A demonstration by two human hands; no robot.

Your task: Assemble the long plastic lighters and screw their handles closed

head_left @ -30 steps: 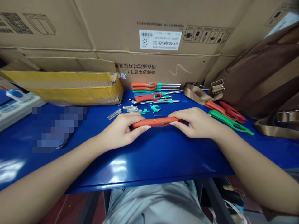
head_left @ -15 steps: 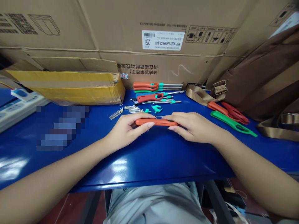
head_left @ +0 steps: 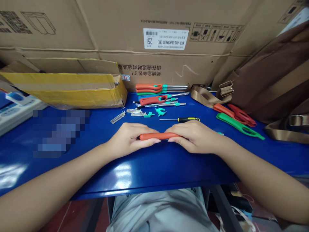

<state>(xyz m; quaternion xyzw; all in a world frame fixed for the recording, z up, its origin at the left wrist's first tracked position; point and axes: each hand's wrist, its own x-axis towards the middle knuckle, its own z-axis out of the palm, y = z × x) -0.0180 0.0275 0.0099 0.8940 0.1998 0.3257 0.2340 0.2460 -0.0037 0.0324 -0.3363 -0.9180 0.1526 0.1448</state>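
Between my two hands is an orange stick lighter [head_left: 158,136], held level above the table with its narrow edge towards me. My left hand [head_left: 126,138] pinches the left end, thumb on the near side and fingers behind. On the right end, my right hand [head_left: 193,137] closes in the same way and hides that part of it. A screwdriver [head_left: 188,119] with a black and yellow handle lies just beyond my right hand. Farther back are loose teal plastic pieces [head_left: 160,111] and clear plastic parts [head_left: 118,117]. A small teal bit shows beside my right wrist.
Several stick lighters [head_left: 154,100] lie against a large cardboard box [head_left: 101,29]. Green [head_left: 238,124] and red [head_left: 242,115] handle shells lie right, by a brown bag [head_left: 270,77] with straps. A yellow-taped carton [head_left: 91,96] and a power strip [head_left: 21,111] stand left.
Both hands have brought the orange lighter slightly towards me, and its two halves look closer together. The screwdriver, mostly covered before, now shows. The view has shifted a little.
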